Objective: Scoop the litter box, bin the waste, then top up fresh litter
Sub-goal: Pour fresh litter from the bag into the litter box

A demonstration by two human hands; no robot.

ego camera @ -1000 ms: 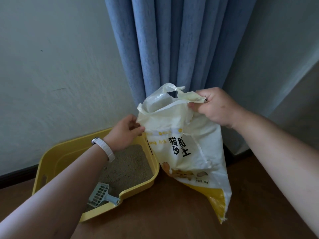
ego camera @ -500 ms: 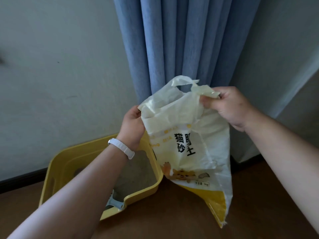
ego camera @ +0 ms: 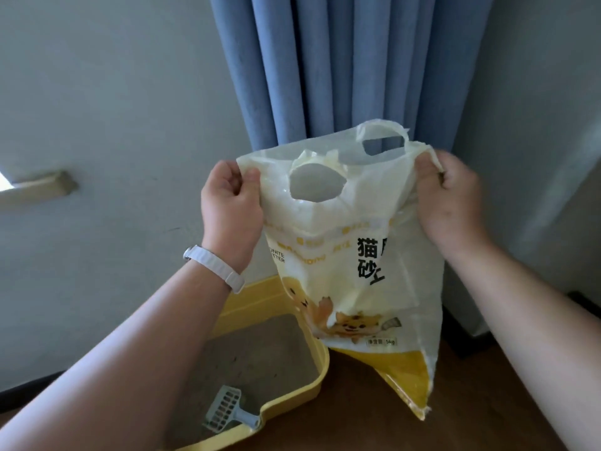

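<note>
Brown wooden floor [ego camera: 374, 418] ran back to a pale wall [ego camera: 113, 109]. A yellow litter box [ego camera: 320, 382] sat on the floor at lower left. It held grey litter [ego camera: 260, 353], and a grey scoop [ego camera: 227, 410] lay at its near rim. The left forearm hid part of the box.

The left hand [ego camera: 231, 206] was clenched on one top corner of the litter bag [ego camera: 351, 288], and the right hand [ego camera: 452, 206] on the other. The bag hung upright between them, beside the box's right rim. Contact with the floor could not be confirmed. A blue curtain [ego camera: 325, 76] hung behind.
</note>
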